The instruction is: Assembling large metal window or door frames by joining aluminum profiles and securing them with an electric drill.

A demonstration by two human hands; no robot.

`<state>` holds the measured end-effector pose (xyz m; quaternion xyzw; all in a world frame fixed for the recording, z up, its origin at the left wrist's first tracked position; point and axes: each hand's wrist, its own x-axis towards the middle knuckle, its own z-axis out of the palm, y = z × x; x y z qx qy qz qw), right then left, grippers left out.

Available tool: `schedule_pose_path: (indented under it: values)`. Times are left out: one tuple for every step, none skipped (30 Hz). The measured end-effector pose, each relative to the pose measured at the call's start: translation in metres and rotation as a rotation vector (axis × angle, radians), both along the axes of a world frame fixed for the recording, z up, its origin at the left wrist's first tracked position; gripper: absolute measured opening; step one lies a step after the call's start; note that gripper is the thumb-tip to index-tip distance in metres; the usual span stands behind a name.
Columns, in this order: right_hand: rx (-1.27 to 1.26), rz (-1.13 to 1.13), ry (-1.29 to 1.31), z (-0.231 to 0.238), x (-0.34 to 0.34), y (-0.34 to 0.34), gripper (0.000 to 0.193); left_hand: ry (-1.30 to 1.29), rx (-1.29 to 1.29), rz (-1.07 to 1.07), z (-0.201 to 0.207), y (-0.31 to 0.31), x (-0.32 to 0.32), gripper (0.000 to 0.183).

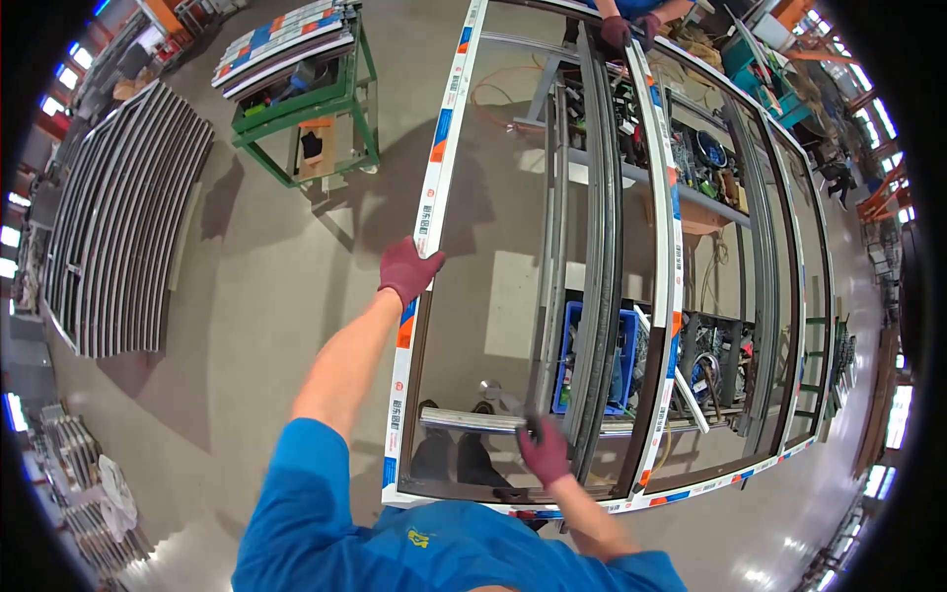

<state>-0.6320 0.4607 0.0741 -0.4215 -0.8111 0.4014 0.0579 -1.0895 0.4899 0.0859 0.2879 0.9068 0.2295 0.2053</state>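
Window frame (434,168) held flat: left hand (408,270) outstretched, fingers gripping left rail; right hand (545,449) bent close, clasping near rail

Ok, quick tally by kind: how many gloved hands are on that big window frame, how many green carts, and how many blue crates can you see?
Gloved hands on the window frame: 4, counting the left hand, the right hand and a co-worker's two hands at the far end
Green carts: 1
Blue crates: 1
Total: 6
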Motion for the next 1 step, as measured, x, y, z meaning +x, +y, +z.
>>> schedule_pose_path:
  values:
    - [-0.003,0.003,-0.015,-0.0015,-0.0009,-0.0006,0.031,-0.068,0.008,0.016,0.0031,-0.0017,0.0036,0.057]
